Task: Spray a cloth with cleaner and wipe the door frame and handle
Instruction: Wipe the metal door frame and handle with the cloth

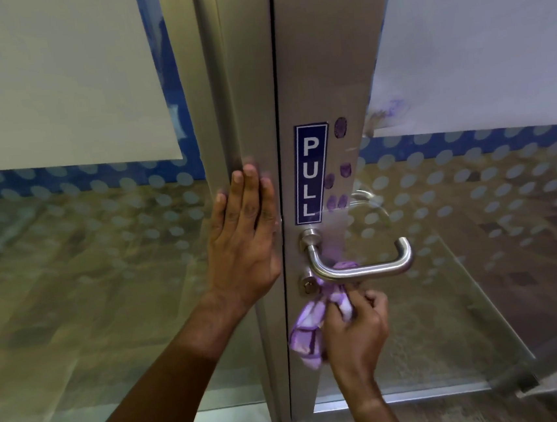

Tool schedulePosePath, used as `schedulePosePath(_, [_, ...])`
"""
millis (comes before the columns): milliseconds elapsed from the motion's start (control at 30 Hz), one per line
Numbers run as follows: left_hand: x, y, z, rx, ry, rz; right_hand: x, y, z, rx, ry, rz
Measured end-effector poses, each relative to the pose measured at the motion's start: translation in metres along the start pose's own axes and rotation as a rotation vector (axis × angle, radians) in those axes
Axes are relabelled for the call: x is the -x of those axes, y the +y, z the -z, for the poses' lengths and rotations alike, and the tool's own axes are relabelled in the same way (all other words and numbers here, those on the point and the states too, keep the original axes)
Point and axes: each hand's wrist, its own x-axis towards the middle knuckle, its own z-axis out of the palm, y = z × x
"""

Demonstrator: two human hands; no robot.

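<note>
A brushed-metal door frame (312, 81) runs up the middle of the view, with a steel lever handle (364, 270) on it. My right hand (357, 332) grips a purple and white checked cloth (307, 334) and presses its top end against the frame behind the handle, beside the keyhole (309, 284). My left hand (245, 237) lies flat, fingers apart, on the neighbouring frame post left of the door gap. Several purple fingerprint smudges (344, 170) mark the frame above the handle. No spray bottle is in view.
A blue PULL sticker (311, 173) sits on the frame above the handle. Glass panels with frosted film and dot patterns flank the frame at left (78, 230) and right (491, 207). A purple smear (386, 110) marks the right film's lower edge.
</note>
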Motion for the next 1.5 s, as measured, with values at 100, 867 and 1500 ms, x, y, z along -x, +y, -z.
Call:
schedulePosePath(100, [-0.001, 0.001, 0.0, 0.004, -0.003, -0.007, 0.026, -0.003, 0.017, -0.084, 0.072, 0.034])
schedulePosePath(867, [0.0, -0.003, -0.002, -0.007, 0.017, -0.036, -0.04, -0.102, 0.027, 0.718, -0.466, 0.679])
schedulePosePath(1500, [-0.001, 0.001, -0.001, -0.023, 0.028, 0.01, -0.068, -0.105, 0.139, -1.399, -0.639, -0.759])
